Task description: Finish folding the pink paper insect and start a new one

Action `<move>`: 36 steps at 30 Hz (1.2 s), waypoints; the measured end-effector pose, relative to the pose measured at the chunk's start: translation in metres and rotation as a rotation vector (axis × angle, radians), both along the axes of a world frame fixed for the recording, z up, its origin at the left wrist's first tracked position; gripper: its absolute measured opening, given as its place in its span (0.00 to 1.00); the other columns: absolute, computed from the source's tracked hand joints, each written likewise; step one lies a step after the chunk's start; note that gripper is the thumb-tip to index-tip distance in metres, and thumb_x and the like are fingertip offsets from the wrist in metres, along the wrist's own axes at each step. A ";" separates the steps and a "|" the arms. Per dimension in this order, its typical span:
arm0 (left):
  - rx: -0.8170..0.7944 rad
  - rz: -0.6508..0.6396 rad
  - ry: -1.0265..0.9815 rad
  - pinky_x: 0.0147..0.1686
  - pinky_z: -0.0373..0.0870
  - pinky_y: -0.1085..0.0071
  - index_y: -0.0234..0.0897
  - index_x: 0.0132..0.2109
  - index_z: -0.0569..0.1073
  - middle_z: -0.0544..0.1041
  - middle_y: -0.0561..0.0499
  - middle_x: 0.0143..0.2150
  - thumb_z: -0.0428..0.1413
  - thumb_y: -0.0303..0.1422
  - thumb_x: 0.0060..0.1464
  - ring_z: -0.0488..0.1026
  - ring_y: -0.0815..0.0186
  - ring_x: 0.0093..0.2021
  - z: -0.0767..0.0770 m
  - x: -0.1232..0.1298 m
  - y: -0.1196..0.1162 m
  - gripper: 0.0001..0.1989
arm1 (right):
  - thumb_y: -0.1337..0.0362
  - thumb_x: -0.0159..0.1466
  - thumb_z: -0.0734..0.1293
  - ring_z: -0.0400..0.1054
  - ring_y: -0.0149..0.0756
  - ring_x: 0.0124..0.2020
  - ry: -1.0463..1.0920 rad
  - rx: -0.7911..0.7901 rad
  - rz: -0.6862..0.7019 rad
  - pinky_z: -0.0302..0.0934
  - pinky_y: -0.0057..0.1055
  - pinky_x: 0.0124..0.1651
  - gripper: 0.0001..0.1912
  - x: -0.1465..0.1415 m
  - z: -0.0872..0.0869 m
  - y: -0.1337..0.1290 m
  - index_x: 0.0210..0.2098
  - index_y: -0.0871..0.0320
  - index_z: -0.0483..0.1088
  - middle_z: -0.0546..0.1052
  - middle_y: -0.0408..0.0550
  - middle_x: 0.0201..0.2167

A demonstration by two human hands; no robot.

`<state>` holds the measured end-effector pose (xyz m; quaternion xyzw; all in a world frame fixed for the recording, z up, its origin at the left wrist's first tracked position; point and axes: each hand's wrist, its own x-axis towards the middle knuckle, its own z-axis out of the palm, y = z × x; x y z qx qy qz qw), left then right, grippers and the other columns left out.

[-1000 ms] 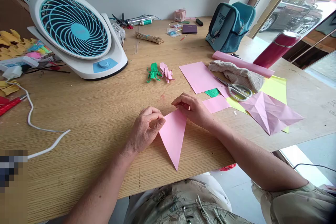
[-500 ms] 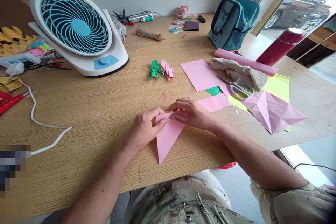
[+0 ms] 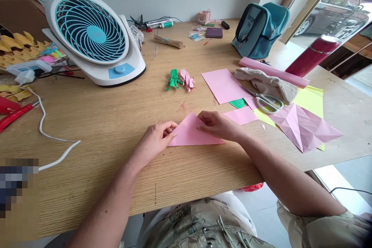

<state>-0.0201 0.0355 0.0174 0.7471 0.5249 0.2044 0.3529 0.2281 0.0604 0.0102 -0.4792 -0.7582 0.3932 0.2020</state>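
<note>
A pink sheet of paper folded into a triangle lies before me, its long edge toward me and its point away. My left hand pinches its left side between thumb and fingers. On the right side, my right hand grips the paper with the thumb on top and the fingers curled behind. Beyond it stand two small folded paper insects, a green one and a pink one. To the right are a pink paper strip and a flat pink sheet.
Scissors and a knitted glove rest on papers at right, near a creased pink sheet. Behind are a red bottle and a blue bag. A fan stands back left; a white cable crosses the left side.
The pink paper triangle has been turned, so its point now faces away instead of toward me. My hands have moved from its top edge to its two sides.
</note>
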 end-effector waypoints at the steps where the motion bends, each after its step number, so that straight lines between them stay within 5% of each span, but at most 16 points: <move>1: -0.003 -0.012 -0.008 0.34 0.66 0.73 0.40 0.39 0.77 0.78 0.55 0.33 0.54 0.33 0.59 0.73 0.68 0.33 0.001 0.001 0.000 0.07 | 0.58 0.61 0.66 0.58 0.29 0.27 0.001 0.010 -0.006 0.51 0.27 0.28 0.08 -0.001 0.000 0.000 0.34 0.57 0.67 0.67 0.39 0.27; 10: 0.196 -0.003 -0.037 0.41 0.66 0.70 0.39 0.37 0.74 0.76 0.54 0.37 0.56 0.29 0.57 0.73 0.66 0.39 -0.003 -0.003 0.003 0.03 | 0.62 0.65 0.66 0.61 0.28 0.29 0.249 0.224 -0.029 0.57 0.26 0.32 0.05 -0.005 0.007 -0.007 0.35 0.59 0.68 0.69 0.40 0.28; 14: 0.332 -0.009 -0.005 0.47 0.65 0.66 0.38 0.35 0.73 0.74 0.50 0.40 0.52 0.25 0.57 0.71 0.63 0.45 -0.003 -0.003 0.003 0.07 | 0.60 0.66 0.67 0.70 0.30 0.34 0.321 0.173 0.291 0.63 0.28 0.38 0.09 -0.007 0.018 -0.016 0.41 0.60 0.72 0.77 0.46 0.34; 16: 0.351 0.014 -0.054 0.50 0.65 0.64 0.38 0.34 0.73 0.73 0.49 0.44 0.51 0.24 0.56 0.71 0.61 0.49 -0.003 -0.004 0.005 0.07 | 0.61 0.69 0.64 0.72 0.32 0.37 0.348 0.203 0.336 0.65 0.30 0.41 0.09 -0.005 0.022 -0.015 0.43 0.60 0.73 0.78 0.48 0.38; 20: 0.202 0.100 -0.346 0.44 0.69 0.67 0.38 0.31 0.72 0.72 0.47 0.46 0.55 0.27 0.51 0.71 0.61 0.50 -0.004 -0.007 0.012 0.02 | 0.72 0.69 0.59 0.71 0.38 0.47 0.294 0.563 0.141 0.67 0.38 0.49 0.13 0.008 0.022 -0.002 0.46 0.58 0.73 0.76 0.52 0.44; 22: 0.062 0.130 -0.490 0.39 0.70 0.70 0.37 0.30 0.71 0.73 0.47 0.48 0.59 0.29 0.47 0.73 0.61 0.48 -0.004 -0.010 0.015 0.03 | 0.76 0.67 0.57 0.68 0.40 0.53 0.229 0.662 0.159 0.66 0.43 0.54 0.19 0.013 0.020 0.003 0.51 0.55 0.71 0.74 0.54 0.49; 26: -0.161 0.183 -0.607 0.31 0.68 0.72 0.37 0.33 0.73 0.77 0.50 0.42 0.63 0.34 0.43 0.73 0.65 0.36 -0.006 -0.012 0.019 0.10 | 0.76 0.66 0.57 0.63 0.42 0.61 0.179 0.603 0.251 0.67 0.44 0.56 0.30 0.013 0.017 0.002 0.65 0.50 0.60 0.67 0.54 0.59; 29: -0.188 0.137 -0.597 0.32 0.68 0.71 0.37 0.35 0.75 0.78 0.50 0.41 0.64 0.35 0.44 0.73 0.66 0.34 -0.009 -0.011 0.019 0.11 | 0.72 0.66 0.62 0.59 0.45 0.64 0.224 0.555 0.281 0.67 0.46 0.56 0.34 0.005 0.017 -0.005 0.69 0.49 0.52 0.64 0.55 0.63; 36: -0.164 -0.071 -0.549 0.35 0.70 0.69 0.37 0.39 0.76 0.78 0.51 0.38 0.62 0.35 0.51 0.74 0.65 0.35 -0.021 -0.001 0.014 0.08 | 0.70 0.67 0.62 0.61 0.45 0.62 0.260 0.551 0.458 0.58 0.51 0.63 0.31 -0.015 0.011 -0.014 0.68 0.55 0.54 0.68 0.57 0.61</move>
